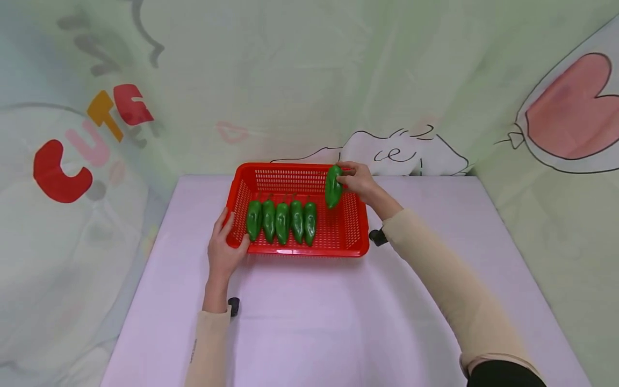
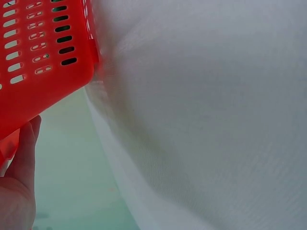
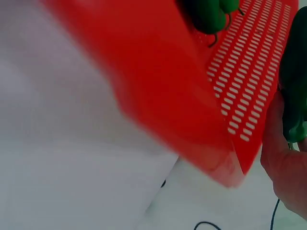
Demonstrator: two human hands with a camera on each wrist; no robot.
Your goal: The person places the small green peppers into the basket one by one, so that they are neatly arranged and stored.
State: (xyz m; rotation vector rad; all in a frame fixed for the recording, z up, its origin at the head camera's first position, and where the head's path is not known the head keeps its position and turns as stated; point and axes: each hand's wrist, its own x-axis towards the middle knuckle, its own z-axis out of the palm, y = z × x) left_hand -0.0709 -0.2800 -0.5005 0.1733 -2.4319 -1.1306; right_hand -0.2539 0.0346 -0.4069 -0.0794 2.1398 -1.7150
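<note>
A red plastic basket (image 1: 340,231) with slotted walls is on the table. Several green chili peppers (image 1: 282,220) lie side by side in its left and middle part. My left hand (image 1: 227,258) grips the basket's front left corner, thumb at the front rim and fingers along the left side; the left wrist view shows the fingers against the red wall (image 2: 43,98). Over the basket's right half, my right hand (image 1: 358,180) pinches one more green chili pepper (image 1: 332,187) between thumb and fingers, stem end up. That held pepper (image 3: 293,72) is partly cut off in the right wrist view.
A pale lilac cloth covers the table (image 1: 309,322). Printed fabric (image 1: 271,80) with letters and drawings hangs behind and at both sides. Small black devices sit by the left wrist (image 1: 234,306) and the right wrist (image 1: 378,237).
</note>
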